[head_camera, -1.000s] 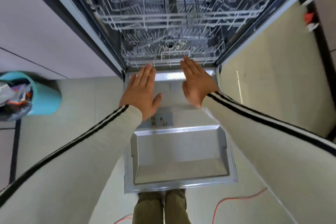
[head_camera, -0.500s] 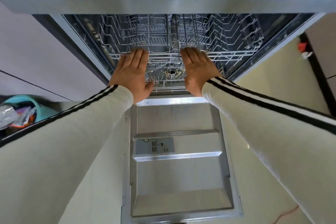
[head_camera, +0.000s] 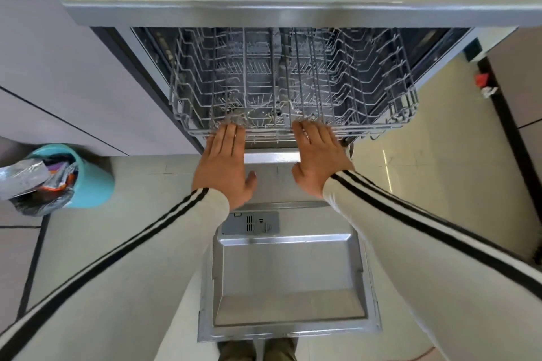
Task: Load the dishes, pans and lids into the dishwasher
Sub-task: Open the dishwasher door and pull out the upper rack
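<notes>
**Q:** What is the person doing?

**A:** Standing over the open dishwasher (head_camera: 293,13) and reaching both arms forward. The left hand (head_camera: 225,164) and right hand (head_camera: 318,158) are lying flat, fingers straight and pressed together, holding nothing. Their fingertips are meeting the front rim of the rack (head_camera: 381,126).

**Q:** And the dishes?

**A:** None are showing, so loading is probably not yet beginning.

**Q:** How should the rack be handled?

**A:** Likely by sliding it evenly, with both hands working level so the runners are not binding.

**Q:** Is there room to move?

**A:** The lowered door (head_camera: 289,272) is lying beneath the wrists, its side edges flanking the forearms. A bin (head_camera: 91,182) is standing well left of the left hand, and floor (head_camera: 425,170) is stretching away right of the right hand.
</notes>
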